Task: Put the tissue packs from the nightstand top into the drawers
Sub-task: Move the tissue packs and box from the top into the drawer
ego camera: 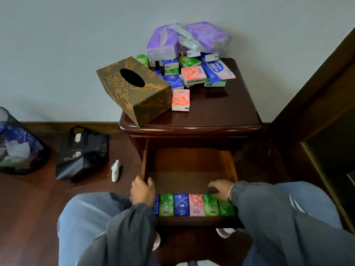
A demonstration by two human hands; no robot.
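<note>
Both hands work at the open drawer (233, 167), where a row of tissue packs (196, 205) lines its near edge.

Head view: the left hand (143, 191) in a grey cuffed sleeve curls over the drawer's left wall, thumb inside and fingers outside, gripping it. The right hand (221, 189) lies palm down at the row's right end, fingers stretched leftward and close together; whether they touch a pack I cannot tell. The glossy soft packs stand side by side, blue, green and pink, on bare wood. More packs (192, 73) are heaped on the far end of the polished dark nightstand (221, 114), beside a gold-patterned brown tissue box (134, 89).
</note>
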